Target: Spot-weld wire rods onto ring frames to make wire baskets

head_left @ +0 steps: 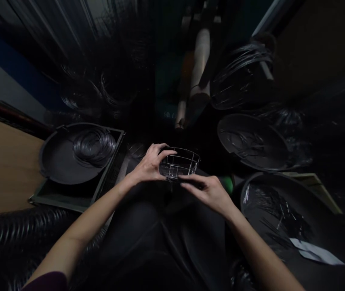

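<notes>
A small round wire basket (184, 155) of thin metal rods is held up in front of my lap, near the middle of the head view. My left hand (152, 163) grips its left side, with fingers over the upper rim and the thumb lower down. At the basket's lower front edge is my right hand (209, 190), its thumb and fingers brought close together in a pinch. Whatever lies between those right fingertips is too dark and small to make out.
On the left, a dark round tray (60, 161) holding a wire coil (94, 146) rests on a green crate (66, 201). To the right are a dish (266, 149) with loose wire and a larger tray (336, 238) with short wires and a paper slip (316, 251). Machine cylinders (201, 60) stand ahead.
</notes>
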`<state>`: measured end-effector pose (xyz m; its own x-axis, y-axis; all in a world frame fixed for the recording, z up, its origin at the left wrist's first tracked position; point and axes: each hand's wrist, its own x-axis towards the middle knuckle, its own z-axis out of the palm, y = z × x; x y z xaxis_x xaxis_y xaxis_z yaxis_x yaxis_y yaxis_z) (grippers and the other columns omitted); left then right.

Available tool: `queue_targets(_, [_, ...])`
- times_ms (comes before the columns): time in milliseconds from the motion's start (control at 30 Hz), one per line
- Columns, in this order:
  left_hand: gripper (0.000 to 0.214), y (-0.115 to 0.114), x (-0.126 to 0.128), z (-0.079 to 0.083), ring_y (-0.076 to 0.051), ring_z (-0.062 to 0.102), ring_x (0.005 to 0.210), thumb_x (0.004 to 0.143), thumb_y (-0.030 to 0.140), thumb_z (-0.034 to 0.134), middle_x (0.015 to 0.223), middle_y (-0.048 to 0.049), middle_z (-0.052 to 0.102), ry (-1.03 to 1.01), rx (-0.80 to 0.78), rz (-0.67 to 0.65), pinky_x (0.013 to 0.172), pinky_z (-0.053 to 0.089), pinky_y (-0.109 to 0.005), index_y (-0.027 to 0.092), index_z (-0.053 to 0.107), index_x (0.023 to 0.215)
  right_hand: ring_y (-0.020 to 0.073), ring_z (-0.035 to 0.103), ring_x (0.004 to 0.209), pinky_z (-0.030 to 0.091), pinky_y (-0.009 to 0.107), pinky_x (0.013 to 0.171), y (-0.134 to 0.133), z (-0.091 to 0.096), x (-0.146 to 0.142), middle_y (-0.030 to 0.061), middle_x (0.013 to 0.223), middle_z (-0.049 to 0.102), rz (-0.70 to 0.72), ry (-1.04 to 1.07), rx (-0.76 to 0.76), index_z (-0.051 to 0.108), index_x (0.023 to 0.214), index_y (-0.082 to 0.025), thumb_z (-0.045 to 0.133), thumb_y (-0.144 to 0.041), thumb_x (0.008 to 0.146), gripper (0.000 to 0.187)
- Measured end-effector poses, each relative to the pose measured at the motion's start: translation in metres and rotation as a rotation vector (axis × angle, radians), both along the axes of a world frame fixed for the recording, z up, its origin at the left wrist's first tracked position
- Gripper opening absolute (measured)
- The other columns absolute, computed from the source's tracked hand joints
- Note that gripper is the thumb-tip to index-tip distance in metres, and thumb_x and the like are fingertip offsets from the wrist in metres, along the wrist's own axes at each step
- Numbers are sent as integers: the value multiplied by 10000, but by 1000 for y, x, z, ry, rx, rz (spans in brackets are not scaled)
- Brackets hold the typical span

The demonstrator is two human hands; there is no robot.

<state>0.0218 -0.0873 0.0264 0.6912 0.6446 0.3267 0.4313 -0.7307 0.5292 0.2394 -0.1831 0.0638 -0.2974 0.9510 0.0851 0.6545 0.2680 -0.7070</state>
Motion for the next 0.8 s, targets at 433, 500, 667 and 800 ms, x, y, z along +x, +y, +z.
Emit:
queue_targets(433, [674,26,16,7,-313,354,1238,526,195,797,1317,-93,339,-94,-147,102,1038,381,-474,245,560,1156,79,609,532,462,208,540,32,-22,0,21,1128,661,-45,-643,748,655,1140,-183,501,-171,921,269])
queue_targets(500, [692,34,18,9,-315,359,1233,524,197,800,1313,-96,338,-106,-136,101,1035,382,-482,244,552,1168,80,620,547,467,205,539,41,-20,5,18,1126,664,-31,-622,765,659,1133,-184,510,-140,906,275])
queue_targets(667, [713,50,18,14,-328,351,1244,531,198,795,1327,-101,328,-108,-128,105,1039,369,-522,251,537,1194,103,667,618,533,209,597,60,-18,11,16,1157,646,16,-543,639,630,1194,-236,487,-141,912,331])
queue_targets(800, [725,62,18,14,-332,338,1260,529,224,805,1335,-102,327,-111,-123,95,1052,361,-524,250,539,1203,132,698,710,575,237,691,73,-20,11,14,1149,648,5,-418,553,620,1209,-254,467,-193,933,321])
